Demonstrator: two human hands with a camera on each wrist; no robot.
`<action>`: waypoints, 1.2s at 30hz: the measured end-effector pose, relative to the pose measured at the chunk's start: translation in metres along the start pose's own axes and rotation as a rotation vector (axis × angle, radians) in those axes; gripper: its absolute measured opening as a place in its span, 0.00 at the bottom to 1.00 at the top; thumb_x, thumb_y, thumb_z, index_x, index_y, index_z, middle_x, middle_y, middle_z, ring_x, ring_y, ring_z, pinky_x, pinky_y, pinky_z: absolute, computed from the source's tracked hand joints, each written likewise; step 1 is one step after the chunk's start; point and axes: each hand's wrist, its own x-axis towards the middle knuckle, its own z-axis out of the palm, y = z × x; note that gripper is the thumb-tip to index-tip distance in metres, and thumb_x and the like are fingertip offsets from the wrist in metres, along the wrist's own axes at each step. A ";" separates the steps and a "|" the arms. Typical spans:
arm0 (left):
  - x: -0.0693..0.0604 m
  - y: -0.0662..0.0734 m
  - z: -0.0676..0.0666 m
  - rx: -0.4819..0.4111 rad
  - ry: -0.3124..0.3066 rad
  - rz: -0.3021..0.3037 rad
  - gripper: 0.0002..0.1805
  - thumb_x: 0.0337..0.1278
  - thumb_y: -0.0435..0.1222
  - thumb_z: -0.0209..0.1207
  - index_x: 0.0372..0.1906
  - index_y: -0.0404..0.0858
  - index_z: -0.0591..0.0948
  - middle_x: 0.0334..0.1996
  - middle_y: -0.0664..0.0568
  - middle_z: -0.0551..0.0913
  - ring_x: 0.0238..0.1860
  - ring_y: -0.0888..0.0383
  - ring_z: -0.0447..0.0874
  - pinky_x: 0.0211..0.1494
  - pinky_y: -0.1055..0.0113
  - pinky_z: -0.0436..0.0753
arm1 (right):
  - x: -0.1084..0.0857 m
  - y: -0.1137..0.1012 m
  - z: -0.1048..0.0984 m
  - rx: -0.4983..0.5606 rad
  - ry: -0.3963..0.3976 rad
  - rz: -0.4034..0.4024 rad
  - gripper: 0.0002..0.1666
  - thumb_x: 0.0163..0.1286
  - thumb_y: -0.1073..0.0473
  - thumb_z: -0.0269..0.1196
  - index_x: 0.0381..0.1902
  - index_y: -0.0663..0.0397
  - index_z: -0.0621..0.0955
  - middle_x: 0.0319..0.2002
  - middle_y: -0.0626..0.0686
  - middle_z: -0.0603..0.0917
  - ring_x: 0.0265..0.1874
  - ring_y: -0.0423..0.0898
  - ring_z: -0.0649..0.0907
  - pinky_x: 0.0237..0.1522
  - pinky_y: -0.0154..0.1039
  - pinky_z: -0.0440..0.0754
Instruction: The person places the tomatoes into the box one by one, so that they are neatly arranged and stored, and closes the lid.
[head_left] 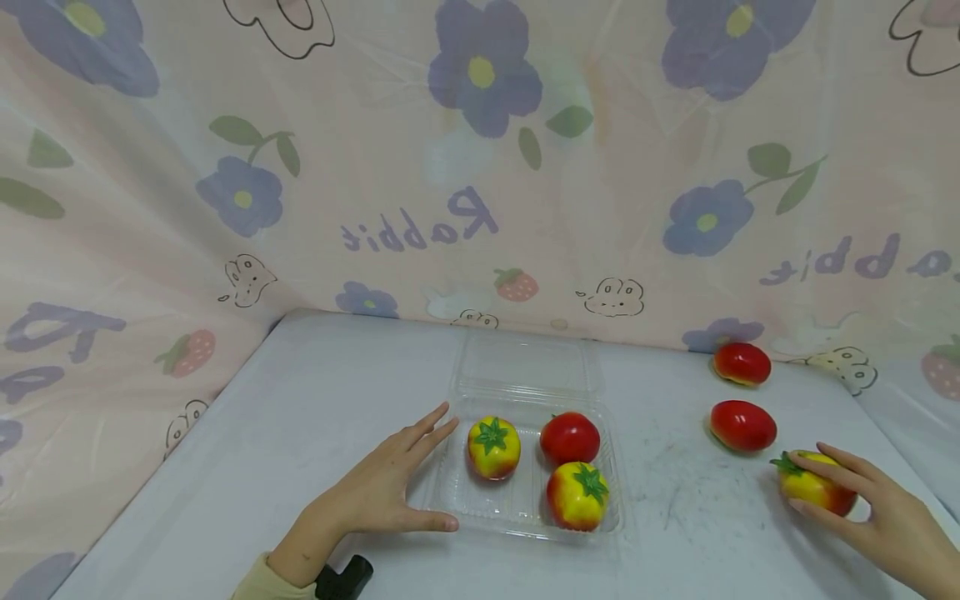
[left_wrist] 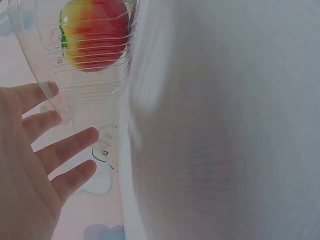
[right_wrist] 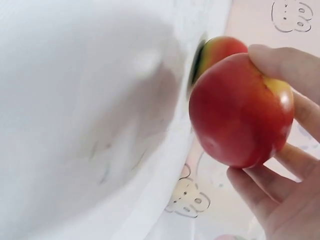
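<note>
box (head_left: 495,504) on the table (head_left: 337,367), its lid (head_left: 528,362) behind, by the back edge. in the box, a fruit (head_left: 494,450) left, a fruit (head_left: 568,437) back right, a fruit (head_left: 573,500) front right. toward the table's right edge, back to front: one fruit (head_left: 742,364), a second fruit (head_left: 743,426), then a fruit (head_left: 813,490) in the right hand (head_left: 885,512).

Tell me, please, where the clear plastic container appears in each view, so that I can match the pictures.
Head: the clear plastic container lies open below the picture's centre, slightly right, beside the left hand.
Left wrist: upper left, cut off by the top edge, with the left hand lower down.
Right wrist: not in this picture.
Shared landmark: the white tabletop, visible in all three.
</note>
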 end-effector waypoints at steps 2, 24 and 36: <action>0.000 0.000 0.000 0.000 -0.001 -0.003 0.58 0.38 0.72 0.59 0.76 0.53 0.54 0.78 0.56 0.45 0.71 0.44 0.61 0.65 0.39 0.68 | 0.002 -0.004 -0.001 -0.005 0.026 -0.020 0.38 0.51 0.52 0.74 0.54 0.69 0.76 0.58 0.77 0.62 0.44 0.71 0.68 0.41 0.66 0.79; 0.000 0.002 -0.002 -0.026 -0.021 -0.030 0.59 0.36 0.73 0.60 0.76 0.52 0.55 0.78 0.59 0.43 0.73 0.47 0.57 0.68 0.41 0.65 | 0.009 -0.056 0.003 0.101 0.193 -0.223 0.31 0.49 0.57 0.76 0.52 0.58 0.81 0.59 0.68 0.70 0.49 0.68 0.70 0.35 0.68 0.79; 0.000 0.000 0.000 -0.021 -0.024 -0.040 0.59 0.36 0.73 0.59 0.76 0.55 0.53 0.78 0.58 0.43 0.73 0.46 0.58 0.67 0.39 0.66 | 0.011 -0.078 0.000 0.155 0.226 -0.308 0.30 0.49 0.57 0.76 0.53 0.48 0.82 0.58 0.64 0.73 0.50 0.67 0.72 0.38 0.70 0.77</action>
